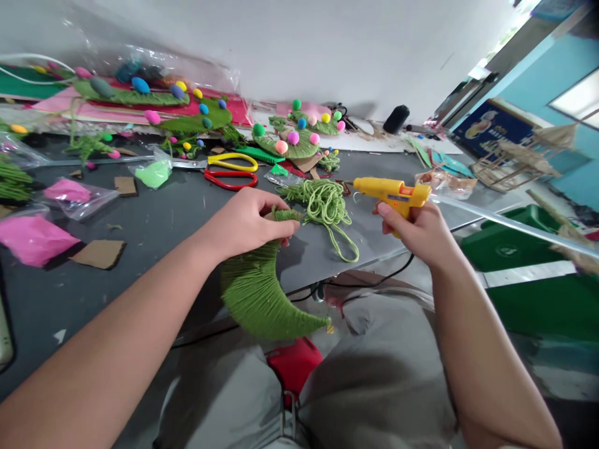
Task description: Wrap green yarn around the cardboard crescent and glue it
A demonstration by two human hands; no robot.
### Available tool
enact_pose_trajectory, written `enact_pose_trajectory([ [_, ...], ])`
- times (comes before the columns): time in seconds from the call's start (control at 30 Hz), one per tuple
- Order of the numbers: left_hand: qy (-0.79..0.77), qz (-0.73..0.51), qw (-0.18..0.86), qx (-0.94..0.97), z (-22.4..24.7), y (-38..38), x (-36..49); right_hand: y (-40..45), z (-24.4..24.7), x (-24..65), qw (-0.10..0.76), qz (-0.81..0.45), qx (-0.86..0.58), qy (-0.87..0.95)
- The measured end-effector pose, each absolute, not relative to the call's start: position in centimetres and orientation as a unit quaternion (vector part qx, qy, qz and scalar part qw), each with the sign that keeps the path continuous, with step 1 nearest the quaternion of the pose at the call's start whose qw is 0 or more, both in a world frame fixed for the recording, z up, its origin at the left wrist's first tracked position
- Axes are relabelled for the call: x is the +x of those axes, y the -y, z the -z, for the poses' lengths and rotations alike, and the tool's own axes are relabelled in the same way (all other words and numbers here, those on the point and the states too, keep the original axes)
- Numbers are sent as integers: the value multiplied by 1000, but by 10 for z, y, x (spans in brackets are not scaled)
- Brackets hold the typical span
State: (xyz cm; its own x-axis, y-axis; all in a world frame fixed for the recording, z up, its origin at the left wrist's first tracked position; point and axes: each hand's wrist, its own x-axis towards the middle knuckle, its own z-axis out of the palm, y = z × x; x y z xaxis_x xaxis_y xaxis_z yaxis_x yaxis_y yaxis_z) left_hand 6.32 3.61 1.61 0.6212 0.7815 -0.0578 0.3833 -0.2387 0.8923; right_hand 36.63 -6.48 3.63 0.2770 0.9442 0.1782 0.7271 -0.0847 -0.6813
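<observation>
My left hand [255, 221] is closed on the upper end of a green yarn-wrapped crescent [266, 296], which hangs over the table's front edge with its tip toward the right. In my right hand [416, 227] is a yellow glue gun [386, 188], its nozzle pointing left above the table. A long clear glue stick [505, 219] sticks out of its back. Between the two hands lies a loose heap of light green yarn [325, 202]. The gun's nozzle is near the yarn and apart from the crescent.
Scissors with red and yellow handles [233, 179] lie behind my left hand. Green wrapped pieces with coloured balls [292, 144] are at the back. Pink bags [35, 238] and cardboard [99, 254] lie left. A green bin [528, 299] stands right; a black cable [374, 284] hangs below the gun.
</observation>
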Motion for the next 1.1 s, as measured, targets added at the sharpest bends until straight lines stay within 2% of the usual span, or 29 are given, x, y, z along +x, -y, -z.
enact_pose_trajectory([
  [0.13, -386, -210, 488, 754, -12, -37, 62, 48, -14, 408, 329, -171, -779, 506],
  [0.33, -387, -191, 498, 752, -6, -40, 61, 21, 16, 427, 344, -190, -787, 476],
  [0.6, -407, -175, 476, 760, -7, -40, 62, 32, 4, 427, 306, -169, -794, 497],
  [0.73, -410, -171, 467, 765, -8, -40, 62, 57, -13, 430, 221, -91, -852, 467],
  [0.83, -413, -166, 449, 774, -7, -41, 62, 71, -26, 421, 154, -123, -844, 499],
  [1.0, -406, -160, 444, 782, -6, -42, 61, 75, -32, 380, 297, -185, -724, 594],
  [1.1, -407, -161, 440, 784, -6, -43, 61, 69, -25, 350, 277, -224, -664, 657],
])
